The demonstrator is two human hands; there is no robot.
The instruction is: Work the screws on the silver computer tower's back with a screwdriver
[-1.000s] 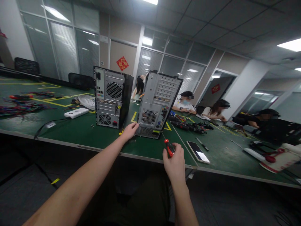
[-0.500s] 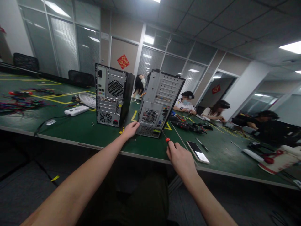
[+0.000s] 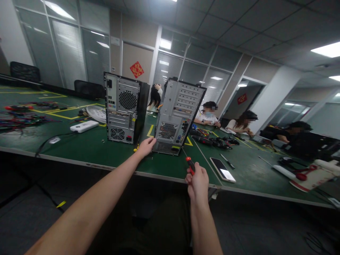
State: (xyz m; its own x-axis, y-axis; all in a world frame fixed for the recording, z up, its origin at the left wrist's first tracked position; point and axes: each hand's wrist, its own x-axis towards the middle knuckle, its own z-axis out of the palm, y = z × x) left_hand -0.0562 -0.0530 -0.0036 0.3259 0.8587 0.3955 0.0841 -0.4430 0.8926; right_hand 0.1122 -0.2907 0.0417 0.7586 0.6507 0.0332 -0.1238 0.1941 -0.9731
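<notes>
Two computer cases stand upright on the green table, their rear panels facing me. My left hand [image 3: 147,146] grips the lower left edge of the right-hand computer case [image 3: 172,109], which leans a little to the right; its fingertips are partly hidden. In my right hand [image 3: 198,179] is a screwdriver [image 3: 190,164] with a red and black handle. Its thin shaft points up and left toward the lower right corner of that case; whether the tip touches it I cannot tell. The left-hand computer case [image 3: 123,109] is beside my left hand, and something yellow [image 3: 136,148] lies near my wrist.
A phone [image 3: 222,170] and a pen [image 3: 227,161] lie right of my right hand. Bundled cables [image 3: 217,141] sit behind them. On the left are a white power strip [image 3: 84,126], a pale basket [image 3: 96,113] and tangled wires [image 3: 21,118]. Several people sit across the table.
My right hand has turned on the screwdriver, its wrist rolling and forearm swinging inward, so more of the handle shows. My left hand stays at the case. The whole view has shifted slightly.
</notes>
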